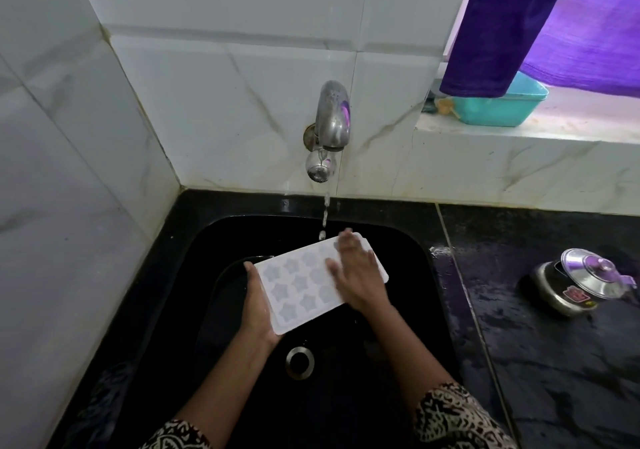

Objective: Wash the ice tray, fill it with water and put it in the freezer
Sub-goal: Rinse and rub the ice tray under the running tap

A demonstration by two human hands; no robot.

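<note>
- Nearest me, two patterned black-and-cream sleeves (450, 417) reach in over the front edge of the black sink (415, 293).
- The round metal drain (300, 362) sits in the sink floor, just in front of the tray and uncovered.
- The ice tray (298, 289) is held above the middle of the sink, clear of its floor. It is white, and its star-shaped moulds face up.
- Its long axis runs from the sink's left side towards the back right corner, with the right end a little farther away.
- The left hand (256, 305) grips the tray's left short edge. The thumb is at the far corner of that edge and the fingers are hidden underneath.
- The right hand (356, 275) lies flat on the tray's right half with its fingers straight and holds nothing. It is blurred and covers several moulds.
- A thin water stream (325, 209) falls to the tray's back edge, just beside the right fingertips.
- The steel tap (330, 119) juts from the tiled wall behind the sink.
- On the dark counter (554, 362), right of the sink and well apart from the tray, a steel pressure cooker (571, 286) stands with its lid tilted.
- Farthest back, a teal tub (498, 109) sits on the window ledge (519, 144). A purple cloth (519, 26) hangs in front of it.
</note>
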